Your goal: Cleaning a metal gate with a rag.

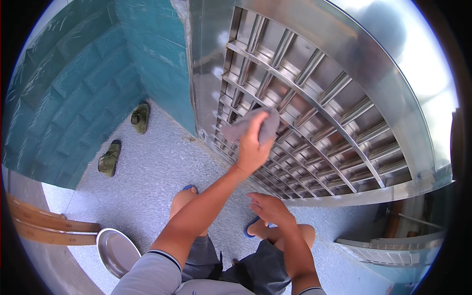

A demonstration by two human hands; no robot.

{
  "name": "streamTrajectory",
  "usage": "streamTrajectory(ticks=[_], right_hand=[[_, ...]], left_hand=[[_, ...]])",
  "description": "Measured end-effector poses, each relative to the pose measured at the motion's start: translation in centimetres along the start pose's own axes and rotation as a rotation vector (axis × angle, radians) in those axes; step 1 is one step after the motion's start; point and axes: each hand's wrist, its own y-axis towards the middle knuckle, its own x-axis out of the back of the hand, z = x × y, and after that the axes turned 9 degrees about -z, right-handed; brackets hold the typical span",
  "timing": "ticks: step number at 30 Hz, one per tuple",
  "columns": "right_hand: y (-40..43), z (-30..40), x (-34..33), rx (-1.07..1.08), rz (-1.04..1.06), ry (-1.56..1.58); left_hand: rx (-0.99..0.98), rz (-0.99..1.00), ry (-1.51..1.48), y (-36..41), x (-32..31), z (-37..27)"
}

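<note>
My left hand (254, 147) grips a grey-purple cloth (271, 123) against or just in front of the bars of a stainless-steel barred door (295, 83). Hand and cloth look slightly blurred, and contact with the metal is hard to judge. Round tubes and flat crossbars form the grille over recessed steel panels. Lower down, my right hand (274, 209) hangs in front of my knee, near the door's bottom edge. Its fingers are loosely bent, the index finger reaching out, and nothing is held in it.
A pair of green lace-up shoes (109, 158) rests on the speckled floor (147, 177) beside a blue-green tiled wall (84, 92). At the lower left, a round metal basin (117, 252) stands beside wooden slats (55, 228). My feet wear blue slippers (250, 229).
</note>
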Motion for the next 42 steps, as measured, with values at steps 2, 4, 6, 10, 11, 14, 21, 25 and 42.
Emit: streamTrajectory(ticks=[2, 4, 6, 10, 11, 14, 21, 25, 42], right_hand=[[-0.1, 0.0, -0.1, 0.006, -0.004, -0.019], [-0.1, -0.1, 0.1, 0.007, 0.002, -0.019], [-0.1, -0.2, 0.2, 0.016, 0.01, -0.016], [0.3, -0.5, 1.4, -0.107, -0.181, 0.182], [0.3, -0.7, 2.0, -0.218, -0.327, 0.32], [0.2, -4.7, 2.5, -0.251, -0.469, 0.5], [0.4, -0.2, 3.9, -0.248, -0.568, 1.621], [0.3, 0.0, 3.8, -0.347, -0.653, 0.739], [0.0, -0.2, 4.0, 0.108, -0.34, 2.254]], left_hand=[[0.022, 0.177, 0.024, -1.9, -0.6, 0.1], [0.056, 0.259, 0.012, -2.9, -1.0, -0.9], [0.135, 0.371, -0.007, -3.3, -1.1, -1.8], [0.34, 0.38, -0.154, -3.1, -0.8, -2.3], [0.462, 0.492, -0.237, -2.4, -0.2, -2.2], [0.597, 0.7, -0.288, -0.8, 1.6, -1.9], [0.382, 0.953, 0.307, 0.2, 4.5, -1.3], [0.339, 0.928, 0.644, 1.0, 5.8, -0.8], [0.053, 1.329, 0.338, 0.2, 5.9, -0.9]])
